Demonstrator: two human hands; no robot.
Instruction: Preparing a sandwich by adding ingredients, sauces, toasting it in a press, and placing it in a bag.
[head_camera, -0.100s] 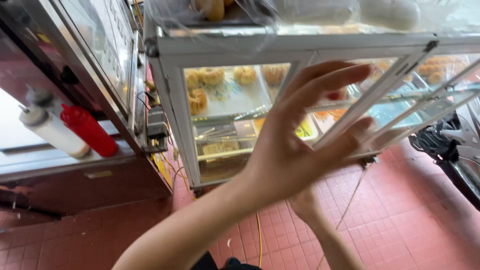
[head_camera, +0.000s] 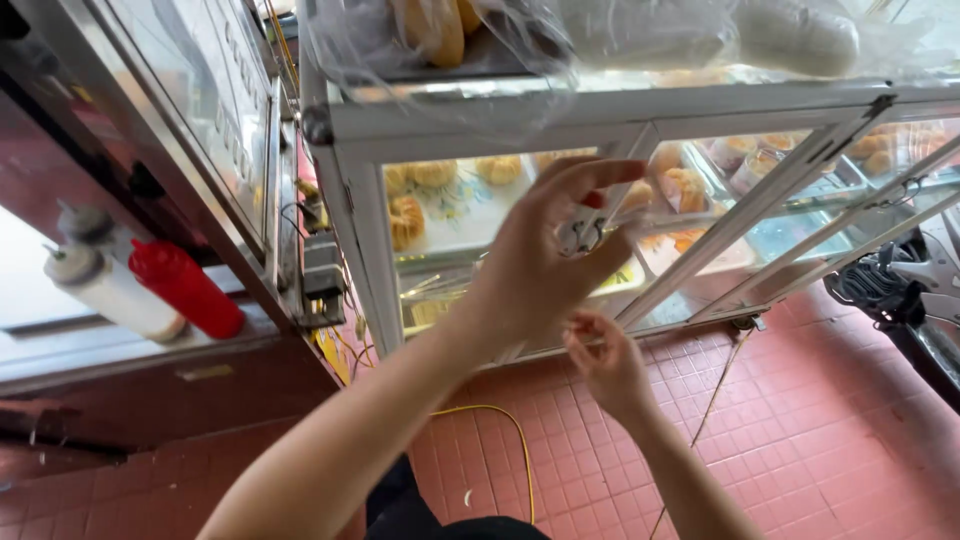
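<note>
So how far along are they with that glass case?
Done: buns sit on shelves inside the glass case. In hand: the left hand pinches a small metal ring at the door frame; the right hand hovers below. The rest can't be told.

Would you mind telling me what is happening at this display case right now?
A person stands at a glass display case filled with pastries. The left hand is raised against the glass front, fingers curled near a small metal latch or key; whether it grips it is unclear. The right hand hovers lower, fingers loosely bent, holding nothing visible. A red squeeze bottle and a white one sit on the counter to the left.
</note>
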